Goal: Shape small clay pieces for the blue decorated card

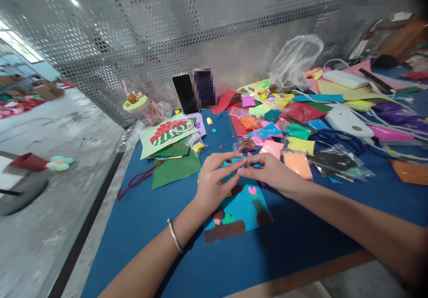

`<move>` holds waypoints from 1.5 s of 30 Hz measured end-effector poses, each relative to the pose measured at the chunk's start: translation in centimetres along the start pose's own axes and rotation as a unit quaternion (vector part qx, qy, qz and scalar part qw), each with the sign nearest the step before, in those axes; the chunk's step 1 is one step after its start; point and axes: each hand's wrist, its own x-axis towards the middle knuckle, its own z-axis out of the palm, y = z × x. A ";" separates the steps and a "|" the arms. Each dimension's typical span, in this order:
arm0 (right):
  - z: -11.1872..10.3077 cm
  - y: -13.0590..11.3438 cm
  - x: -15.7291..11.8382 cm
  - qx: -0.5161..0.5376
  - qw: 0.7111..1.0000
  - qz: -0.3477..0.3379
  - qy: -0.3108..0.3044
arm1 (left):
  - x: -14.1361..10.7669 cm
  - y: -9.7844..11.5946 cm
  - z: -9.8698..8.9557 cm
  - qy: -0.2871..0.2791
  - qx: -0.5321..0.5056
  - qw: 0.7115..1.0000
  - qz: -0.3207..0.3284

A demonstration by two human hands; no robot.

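Observation:
A light-blue sheet (249, 213) lies on the table, bearing flat brown pieces, a green piece (229, 218) and a pink tulip shape (252, 191), which look like modelling clay. Above its upper part my two hands meet at the fingertips. My left hand (217, 177), with a silver bangle on the wrist, bends its long fingers toward the right one; its thumb is hidden. Thumb and forefinger of my right hand (269, 169) are pinched together against the left fingertips. Whatever sits between them is too small or covered to make out.
Bagged clay in many colours, such as a peach packet (297, 165), crowds the right side with a white power bank (349, 122) and cables. Green papers (175, 169) and a lidded cup (143, 108) stand left. A phone (185, 94) leans against the perforated metal panel (230, 44).

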 end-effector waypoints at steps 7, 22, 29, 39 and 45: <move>-0.1 -0.2 -0.1 -0.010 1.000 -0.001 0.007 | 0.1 0.0 0.0 -0.005 0.002 1.000 0.009; 0.0 0.7 0.7 0.111 0.993 0.009 0.047 | 0.0 0.6 0.3 0.040 0.031 0.997 -0.051; 0.8 1.4 0.8 0.260 0.964 0.048 -0.021 | 0.0 0.0 0.1 0.059 0.071 0.996 0.017; 0.8 1.0 0.8 0.120 0.990 0.079 0.013 | 0.0 -0.7 -0.1 0.064 -0.004 0.997 -0.034; -1.9 -2.9 4.8 -0.294 0.947 -0.129 0.036 | 0.4 -3.3 -1.4 0.063 0.077 0.989 -0.106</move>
